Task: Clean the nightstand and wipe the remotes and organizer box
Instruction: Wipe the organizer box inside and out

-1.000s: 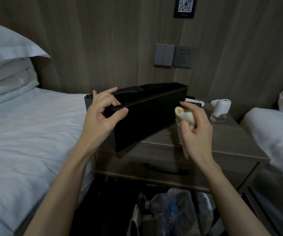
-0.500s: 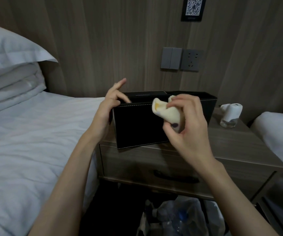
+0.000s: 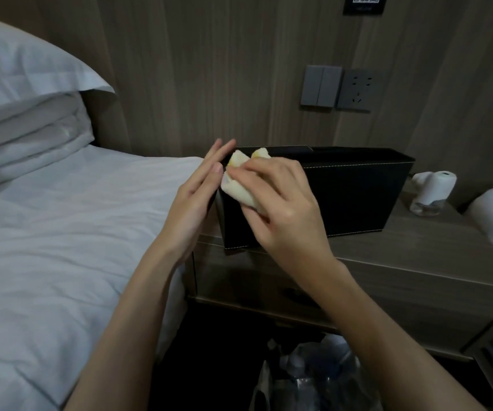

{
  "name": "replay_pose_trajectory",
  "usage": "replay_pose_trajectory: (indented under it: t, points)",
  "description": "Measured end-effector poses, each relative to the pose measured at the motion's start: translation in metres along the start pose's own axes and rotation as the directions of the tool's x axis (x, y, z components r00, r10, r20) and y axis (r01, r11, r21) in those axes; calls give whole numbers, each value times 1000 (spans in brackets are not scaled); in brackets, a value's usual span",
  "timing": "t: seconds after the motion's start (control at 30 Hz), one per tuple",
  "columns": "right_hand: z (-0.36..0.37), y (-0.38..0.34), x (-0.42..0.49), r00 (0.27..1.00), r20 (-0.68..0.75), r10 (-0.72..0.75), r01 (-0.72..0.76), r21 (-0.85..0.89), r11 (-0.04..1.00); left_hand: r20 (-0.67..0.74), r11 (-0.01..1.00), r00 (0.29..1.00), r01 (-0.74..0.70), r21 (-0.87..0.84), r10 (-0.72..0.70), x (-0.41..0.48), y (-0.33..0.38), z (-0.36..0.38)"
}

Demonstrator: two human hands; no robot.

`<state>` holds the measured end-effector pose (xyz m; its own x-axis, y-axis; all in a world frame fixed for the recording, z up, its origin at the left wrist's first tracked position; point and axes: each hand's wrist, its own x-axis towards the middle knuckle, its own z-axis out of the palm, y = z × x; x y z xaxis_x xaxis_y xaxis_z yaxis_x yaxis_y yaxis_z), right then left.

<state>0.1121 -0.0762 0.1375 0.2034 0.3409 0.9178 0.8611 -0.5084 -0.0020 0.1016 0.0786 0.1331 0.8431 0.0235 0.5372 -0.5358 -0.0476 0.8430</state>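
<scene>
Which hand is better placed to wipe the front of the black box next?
The right hand: it grips the cloth against the organizer box near its top edge. The left hand lies flat at the box's end, holding nothing.

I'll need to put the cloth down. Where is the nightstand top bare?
Bare strip of nightstand in front of the organizer box, widest rightward, before the white dispenser. Crowded: the box's left end, with left hand, right hand and cloth.

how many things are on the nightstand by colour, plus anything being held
black: 1, organizer box
white: 1, small bottle-shaped device
pale yellow: 1, cloth, gripped by the right hand against the box
total: 3
</scene>
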Motion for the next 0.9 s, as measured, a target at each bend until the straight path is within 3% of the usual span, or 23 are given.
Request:
replay_pose_trajectory:
  t: [0.13, 0.27, 0.4, 0.47, 0.57, 0.67, 0.8, 0.9]
  points:
    - [3, 7, -21, 993, 85, -82, 87, -53, 995, -32, 999, 999, -24, 28, 25, 1, -3, 1]
    - [4, 17, -45, 969, 216, -121, 121, 11, 993, -51, 999, 998, -29, 40, 31, 1, -5, 4]
    - [2, 24, -62, 877, 443, -185, 167, 80, 983, -77, 998, 997, -27, 60, 32, -1, -6, 7]
    - [-5, 22, -62, 850, 476, -223, 207, 87, 974, -82, 997, 996, -18, 76, 24, -3, -7, 8]
    - [-30, 16, -43, 913, 336, -233, 242, 15, 970, -93, 996, 995, -23, 81, 30, -3, -9, 7]
    - [-53, 20, -14, 986, 110, -127, 133, -41, 990, -120, 997, 992, -27, 73, 36, -1, -11, 8]
    - [-43, 29, -1, 991, 107, 74, -66, -72, 995, -151, 994, 987, -45, 101, 60, -2, -14, 12]
    - [-28, 29, -9, 991, 99, 89, -82, -71, 994, -150, 990, 986, -54, 127, 73, 0, -17, 11]
